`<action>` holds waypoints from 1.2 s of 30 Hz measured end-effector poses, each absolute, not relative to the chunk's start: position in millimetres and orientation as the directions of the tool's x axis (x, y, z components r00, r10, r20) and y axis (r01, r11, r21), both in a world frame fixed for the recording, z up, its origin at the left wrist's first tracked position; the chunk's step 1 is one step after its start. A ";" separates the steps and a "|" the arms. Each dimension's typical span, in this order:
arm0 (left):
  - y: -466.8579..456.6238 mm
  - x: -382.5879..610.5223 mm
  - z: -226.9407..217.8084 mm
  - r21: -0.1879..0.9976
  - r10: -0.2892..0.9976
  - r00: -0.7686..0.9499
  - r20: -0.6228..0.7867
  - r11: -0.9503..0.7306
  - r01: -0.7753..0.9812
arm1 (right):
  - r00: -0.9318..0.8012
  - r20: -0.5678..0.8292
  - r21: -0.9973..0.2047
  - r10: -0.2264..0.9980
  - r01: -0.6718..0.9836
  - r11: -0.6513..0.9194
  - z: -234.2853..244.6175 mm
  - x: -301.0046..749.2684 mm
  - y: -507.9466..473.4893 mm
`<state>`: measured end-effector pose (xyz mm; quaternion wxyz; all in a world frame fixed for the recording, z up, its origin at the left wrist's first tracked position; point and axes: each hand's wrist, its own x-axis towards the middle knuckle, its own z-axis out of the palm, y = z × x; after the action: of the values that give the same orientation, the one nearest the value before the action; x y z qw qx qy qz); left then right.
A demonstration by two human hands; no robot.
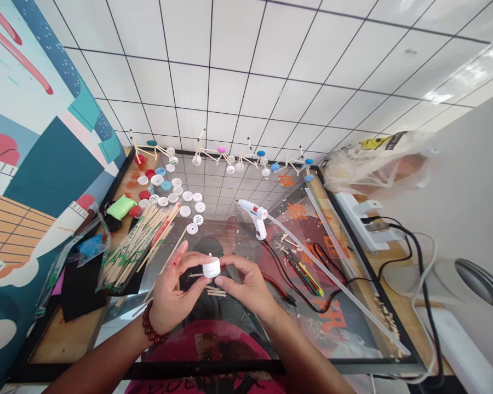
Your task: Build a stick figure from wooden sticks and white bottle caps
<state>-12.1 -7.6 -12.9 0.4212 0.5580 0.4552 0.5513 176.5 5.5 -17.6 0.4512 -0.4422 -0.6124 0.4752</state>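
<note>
Between my two hands is a white bottle cap point(211, 267), held above the glass table top near its front. A short wooden tip sticks up behind the cap's top edge. My left hand point(176, 287), with a beaded bracelet point(154, 324) at the wrist, pinches it from the left. From the right, my right hand point(244, 282) grips the same cap with thumb and forefinger. Short cut sticks point(216, 292) lie on the glass just beneath. Reddish marks show on my left fingers.
A white glue gun point(252, 213) with a long glue stick stands right of centre, its cord point(279, 273) looping rightward. Bundled skewers point(142, 246) and loose caps point(176, 182) lie left. Stick-and-cap models point(219, 153) line the back. Pliers and a cutter point(308, 276) lie right.
</note>
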 end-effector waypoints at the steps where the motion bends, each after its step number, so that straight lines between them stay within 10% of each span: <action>1: -7.5 -12.1 -13.0 0.976 0.976 -0.033 0.217 -0.216 0.031 | -0.180 0.109 -0.986 0.978 0.108 0.130 -18.9 175.5 4.2; 19: -5.3 -0.6 -7.0 0.983 0.995 -0.086 0.057 -0.071 -0.171 | -0.051 0.208 -0.972 0.977 0.102 0.213 -24.0 168.5 3.1; 30: -3.8 -4.1 -6.1 0.965 0.994 0.053 -0.092 0.103 -0.241 | -0.239 0.663 -0.486 0.710 0.584 0.651 -12.4 176.4 0.4; 36: -2.0 -5.6 -6.2 0.957 0.999 0.025 -0.039 0.044 -0.287 | -0.212 0.603 -0.603 0.769 0.509 0.614 -13.7 174.0 -0.6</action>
<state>-5.6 -2.0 -6.2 0.5825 0.4163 0.4276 0.5519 174.0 -0.6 -13.7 0.4690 -0.4171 -0.7661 0.1383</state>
